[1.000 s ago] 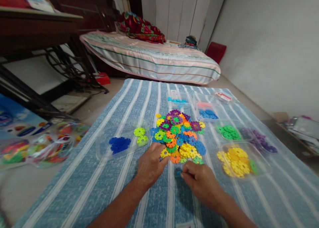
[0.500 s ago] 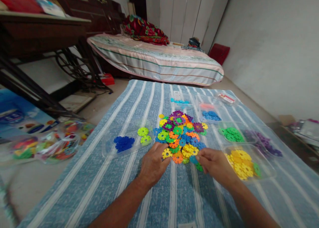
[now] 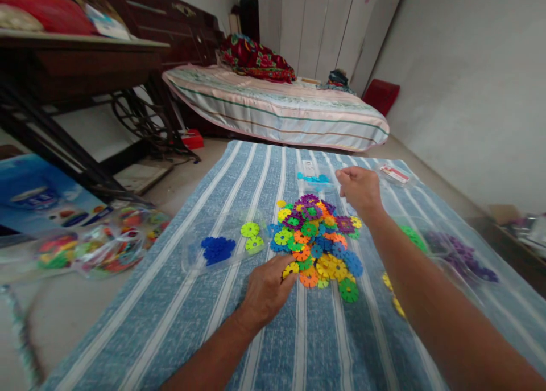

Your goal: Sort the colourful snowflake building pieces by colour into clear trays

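Note:
A pile of colourful snowflake discs [image 3: 315,237] lies on a blue striped cloth [image 3: 273,345]. My left hand [image 3: 267,291] rests knuckles up at the pile's near left edge, fingers curled, fingertips against a yellow disc [image 3: 290,268]. My right hand [image 3: 360,187] reaches out past the pile's far side, fingers pinched together, beside a clear tray of light blue pieces [image 3: 313,178]. What the pinch holds is hidden. A clear tray to the left holds dark blue discs [image 3: 217,248] and two lime discs [image 3: 250,237].
My right forearm covers trays of green [image 3: 412,237] and yellow pieces [image 3: 390,283]; purple pieces [image 3: 460,248] lie beyond. Bags of mixed pieces [image 3: 106,246] and a blue box [image 3: 38,194] sit left of the cloth. A bed [image 3: 277,103] and a dark table [image 3: 85,61] stand behind.
My right hand left the pile's near edge and moved forward over the pile to the light blue tray. My left hand stayed in place. The camera shifted slightly.

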`<state>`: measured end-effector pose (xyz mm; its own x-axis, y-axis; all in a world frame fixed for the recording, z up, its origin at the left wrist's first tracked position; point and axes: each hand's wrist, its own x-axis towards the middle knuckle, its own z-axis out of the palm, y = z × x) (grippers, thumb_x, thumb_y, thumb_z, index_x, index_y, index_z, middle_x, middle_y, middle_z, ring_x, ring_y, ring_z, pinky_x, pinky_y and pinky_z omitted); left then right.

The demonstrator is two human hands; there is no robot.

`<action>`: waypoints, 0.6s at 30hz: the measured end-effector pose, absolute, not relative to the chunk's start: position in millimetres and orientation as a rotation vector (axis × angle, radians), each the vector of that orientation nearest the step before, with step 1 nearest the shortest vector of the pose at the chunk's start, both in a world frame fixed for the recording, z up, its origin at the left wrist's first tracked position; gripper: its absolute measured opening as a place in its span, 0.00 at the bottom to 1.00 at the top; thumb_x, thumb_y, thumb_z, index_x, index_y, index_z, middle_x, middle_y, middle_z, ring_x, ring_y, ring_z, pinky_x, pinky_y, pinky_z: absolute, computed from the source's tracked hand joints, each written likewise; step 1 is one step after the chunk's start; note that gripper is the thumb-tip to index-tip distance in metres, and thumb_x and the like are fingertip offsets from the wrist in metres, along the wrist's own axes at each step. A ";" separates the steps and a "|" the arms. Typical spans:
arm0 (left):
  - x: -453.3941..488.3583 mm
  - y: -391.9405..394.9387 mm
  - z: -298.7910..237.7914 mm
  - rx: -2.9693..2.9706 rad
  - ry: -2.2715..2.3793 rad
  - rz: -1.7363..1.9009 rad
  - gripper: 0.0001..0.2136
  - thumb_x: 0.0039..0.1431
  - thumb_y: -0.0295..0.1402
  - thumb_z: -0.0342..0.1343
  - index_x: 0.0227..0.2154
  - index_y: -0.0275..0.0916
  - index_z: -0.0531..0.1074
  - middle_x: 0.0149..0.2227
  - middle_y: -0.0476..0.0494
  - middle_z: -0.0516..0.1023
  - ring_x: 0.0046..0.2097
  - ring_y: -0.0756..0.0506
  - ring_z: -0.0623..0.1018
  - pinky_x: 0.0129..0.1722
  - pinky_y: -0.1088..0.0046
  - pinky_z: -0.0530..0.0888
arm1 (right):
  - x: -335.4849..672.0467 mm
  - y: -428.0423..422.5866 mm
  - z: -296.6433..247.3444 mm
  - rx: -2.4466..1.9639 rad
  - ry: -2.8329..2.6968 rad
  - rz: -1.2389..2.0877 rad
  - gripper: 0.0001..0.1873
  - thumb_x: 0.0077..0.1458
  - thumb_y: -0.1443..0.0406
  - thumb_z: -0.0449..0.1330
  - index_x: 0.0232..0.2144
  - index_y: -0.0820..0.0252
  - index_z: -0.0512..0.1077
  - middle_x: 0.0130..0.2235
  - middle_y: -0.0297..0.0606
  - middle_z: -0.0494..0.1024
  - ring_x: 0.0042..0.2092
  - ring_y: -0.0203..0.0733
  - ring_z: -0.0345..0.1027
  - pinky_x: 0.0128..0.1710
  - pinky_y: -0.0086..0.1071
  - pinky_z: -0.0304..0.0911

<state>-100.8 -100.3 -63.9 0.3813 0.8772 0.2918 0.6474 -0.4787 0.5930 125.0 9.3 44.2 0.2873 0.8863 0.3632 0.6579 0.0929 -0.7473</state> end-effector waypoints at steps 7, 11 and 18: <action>-100.4 -100.4 -63.3 2.241 1.328 0.838 0.12 0.58 0.29 0.50 0.44 0.39 0.73 0.40 0.44 0.79 0.41 0.46 0.78 0.42 0.71 0.74 | 95.6 -75.5 -14.9 -1.593 -1.734 0.592 0.14 0.54 0.59 0.53 0.25 0.60 0.73 0.19 0.29 0.67 0.22 0.32 0.59 0.23 0.25 0.53; -100.6 -100.9 -62.8 2.233 1.283 0.889 0.13 0.59 0.29 0.48 0.45 0.39 0.72 0.40 0.44 0.79 0.42 0.47 0.78 0.43 0.71 0.74 | 94.4 -112.2 -37.8 -1.641 -1.683 0.646 0.13 0.55 0.60 0.52 0.27 0.59 0.73 0.22 0.31 0.72 0.24 0.34 0.63 0.25 0.26 0.56; -96.7 -106.6 -57.2 2.214 1.136 0.864 0.11 0.59 0.30 0.49 0.42 0.39 0.73 0.34 0.46 0.77 0.36 0.49 0.76 0.36 0.75 0.72 | 74.5 -138.6 -35.6 -1.639 -1.845 0.694 0.12 0.56 0.64 0.52 0.37 0.55 0.74 0.32 0.35 0.79 0.32 0.37 0.70 0.33 0.27 0.59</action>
<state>-96.7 -106.6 -57.2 0.4497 0.8387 0.3072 0.5196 -0.5254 0.6738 74.5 -138.6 -35.6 -0.0864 0.9934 0.0750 0.6974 0.1141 -0.7075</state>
